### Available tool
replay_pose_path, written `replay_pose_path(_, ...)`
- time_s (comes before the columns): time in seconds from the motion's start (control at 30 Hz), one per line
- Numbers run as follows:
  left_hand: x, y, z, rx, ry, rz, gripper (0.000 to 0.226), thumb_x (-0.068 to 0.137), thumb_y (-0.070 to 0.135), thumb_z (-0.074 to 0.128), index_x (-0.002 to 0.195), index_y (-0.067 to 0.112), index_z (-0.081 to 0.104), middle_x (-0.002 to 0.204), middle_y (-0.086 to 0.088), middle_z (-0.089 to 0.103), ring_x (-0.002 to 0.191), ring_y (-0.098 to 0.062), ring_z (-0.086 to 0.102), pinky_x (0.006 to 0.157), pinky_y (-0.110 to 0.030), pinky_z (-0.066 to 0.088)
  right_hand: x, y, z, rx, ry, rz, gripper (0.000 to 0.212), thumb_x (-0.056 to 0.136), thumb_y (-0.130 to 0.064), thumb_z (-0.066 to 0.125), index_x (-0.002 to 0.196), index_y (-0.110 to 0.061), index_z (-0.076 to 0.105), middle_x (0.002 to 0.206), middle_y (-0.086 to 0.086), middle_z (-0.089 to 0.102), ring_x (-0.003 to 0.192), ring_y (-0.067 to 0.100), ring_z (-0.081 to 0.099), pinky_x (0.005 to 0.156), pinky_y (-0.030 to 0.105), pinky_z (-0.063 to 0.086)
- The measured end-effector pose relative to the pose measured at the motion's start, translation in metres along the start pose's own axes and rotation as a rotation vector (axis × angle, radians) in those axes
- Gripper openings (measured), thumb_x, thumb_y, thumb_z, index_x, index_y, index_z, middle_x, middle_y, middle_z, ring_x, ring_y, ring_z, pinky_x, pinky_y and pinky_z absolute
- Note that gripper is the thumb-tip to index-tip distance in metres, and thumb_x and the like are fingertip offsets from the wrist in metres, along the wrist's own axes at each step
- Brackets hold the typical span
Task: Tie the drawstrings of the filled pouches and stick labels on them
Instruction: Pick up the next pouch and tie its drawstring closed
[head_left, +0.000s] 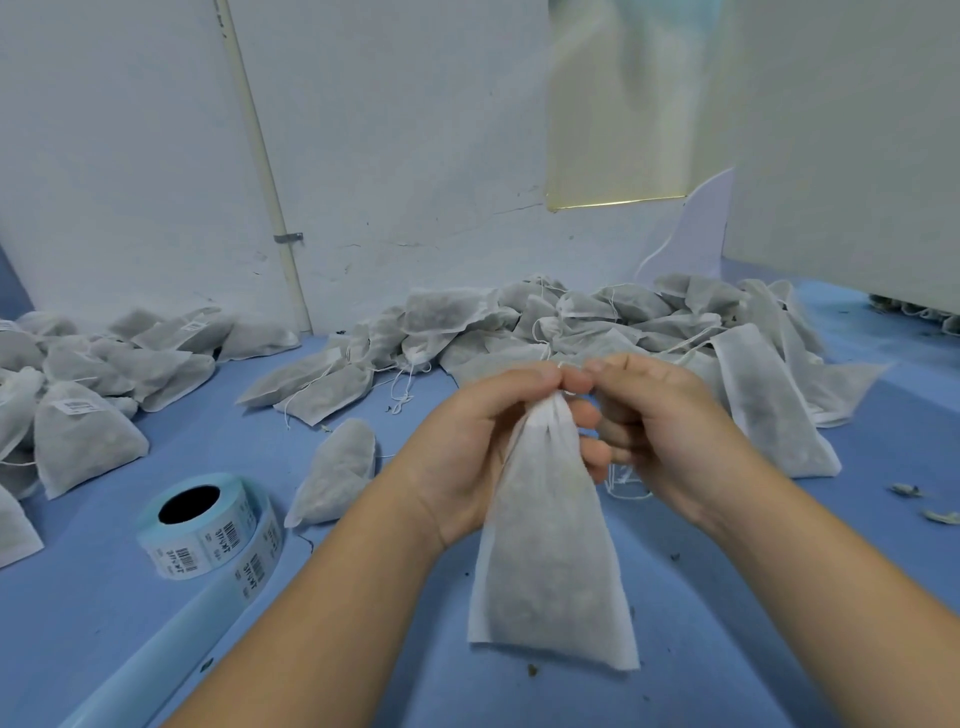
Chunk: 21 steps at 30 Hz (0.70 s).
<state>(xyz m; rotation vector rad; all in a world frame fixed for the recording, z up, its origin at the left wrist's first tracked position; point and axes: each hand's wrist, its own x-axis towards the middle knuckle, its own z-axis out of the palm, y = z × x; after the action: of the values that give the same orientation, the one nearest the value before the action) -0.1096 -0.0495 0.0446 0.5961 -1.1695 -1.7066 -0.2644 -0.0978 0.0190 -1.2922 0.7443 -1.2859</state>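
Blue surface (234, 447) runs up to a scuffed white wall (130, 156), and the head view, the only one, takes in the whole job.

Both hands meet at the middle of the frame over one pouch (550, 561), which hangs upright from its gathered neck with its bottom edge just above the surface. The left hand (483, 441) has its fingers curled round that neck. The right hand (670, 431) is pinched at the very top, fingertips against the left thumb, on the string (563, 366) (only a small white loop of it shows). The neck looks drawn shut; whether a knot is made I cannot tell, so I judge the tying to be in hand.

At far left lies a pile (83, 436) of pouches bearing barcode labels: these look finished. Behind the hands a bigger heap (597, 317) sprawls with loose strings and no labels in sight, so most of the work seems left. A roll (218, 540) of labels stands near the left forearm, ready for the sticking step. Dark crumbs (906, 491) dot the surface at right.
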Motion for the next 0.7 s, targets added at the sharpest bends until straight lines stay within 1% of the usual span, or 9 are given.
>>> replay_pose_path(0.1,0.001,-0.001,-0.001,0.029,0.054,0.020,0.021,0.079,0.023,0.055,0.070,0.014,0.072,0.065,-0.004,0.063,0.051,-0.020,0.061,0.057,-0.027,0.053,-0.001,0.001,0.001,-0.219,0.013,0.019,0.035,0.092,-0.021,0.060,0.057,-0.023,0.054,0.045,-0.003,0.034,0.039,0.011,0.025,0.041,0.022,0.021)
replay_pose_path(0.17,0.002,-0.001,-0.004,0.037,0.095,0.033,0.018,0.076,0.021,0.057,0.069,0.012,0.071,0.063,-0.005,0.061,0.049,-0.019,0.058,0.055,-0.026,0.052,-0.003,0.003,0.005,-0.333,-0.014,0.041,0.033,0.090,-0.023,0.063,0.058,-0.024,0.057,0.047,0.001,0.039,0.039,0.012,0.028,0.041,0.022,0.022)
replay_pose_path(0.23,0.002,-0.001,-0.006,0.020,0.104,0.036,0.019,0.074,0.017,0.057,0.068,0.009,0.073,0.064,-0.009,0.063,0.052,-0.021,0.062,0.057,-0.029,0.056,-0.004,0.004,0.008,-0.386,-0.023,0.051,0.030,0.088,-0.016,0.063,0.059,-0.024,0.057,0.052,0.004,0.044,0.041,0.012,0.028,0.042,0.023,0.021)
replay_pose_path(0.33,0.001,0.001,-0.008,0.040,0.117,0.045,0.024,0.079,0.005,0.055,0.068,0.005,0.077,0.072,-0.016,0.070,0.063,-0.026,0.070,0.061,-0.034,0.060,-0.005,0.005,0.011,-0.418,-0.003,0.038,0.035,0.084,-0.006,0.056,0.056,-0.026,0.057,0.051,-0.001,0.044,0.042,0.010,0.027,0.045,0.023,0.022)
replay_pose_path(0.43,0.001,0.002,-0.010,0.083,0.154,0.061,0.040,0.089,-0.005,0.045,0.068,0.006,0.078,0.073,-0.015,0.072,0.059,-0.024,0.070,0.059,-0.033,0.060,-0.005,0.003,0.010,-0.418,0.046,-0.001,0.030,0.087,-0.019,0.063,0.059,-0.027,0.061,0.049,-0.004,0.041,0.042,0.012,0.028,0.044,0.024,0.022)
replay_pose_path(0.5,0.001,0.003,-0.011,0.097,0.169,0.065,0.039,0.091,-0.002,0.046,0.071,0.007,0.078,0.070,-0.011,0.070,0.054,-0.021,0.066,0.058,-0.032,0.059,-0.005,0.002,0.009,-0.420,0.085,-0.017,0.026,0.088,-0.028,0.064,0.062,-0.029,0.063,0.048,-0.004,0.038,0.043,0.014,0.028,0.043,0.025,0.023)
replay_pose_path(0.6,0.000,0.004,-0.009,0.101,0.142,0.053,0.019,0.080,0.010,0.058,0.077,0.006,0.076,0.070,-0.009,0.068,0.054,-0.019,0.063,0.058,-0.031,0.058,-0.006,0.002,0.009,-0.414,0.119,-0.027,0.027,0.089,-0.033,0.063,0.062,-0.032,0.063,0.046,-0.008,0.038,0.041,0.014,0.029,0.041,0.023,0.024)
replay_pose_path(0.63,0.000,0.004,-0.009,0.107,0.135,0.052,0.018,0.078,0.013,0.059,0.077,0.006,0.076,0.071,-0.009,0.068,0.055,-0.020,0.064,0.058,-0.032,0.058,-0.006,0.002,0.009,-0.420,0.134,-0.030,0.027,0.089,-0.034,0.063,0.062,-0.032,0.063,0.045,-0.010,0.039,0.040,0.012,0.029,0.039,0.023,0.024)
replay_pose_path(0.7,0.000,0.003,-0.010,0.121,0.138,0.059,0.023,0.085,0.009,0.056,0.076,0.007,0.078,0.072,-0.011,0.070,0.057,-0.022,0.066,0.060,-0.033,0.060,-0.004,0.002,0.010,-0.442,0.181,-0.039,0.024,0.087,-0.033,0.064,0.063,-0.029,0.063,0.044,-0.012,0.040,0.039,0.010,0.030,0.038,0.022,0.026)
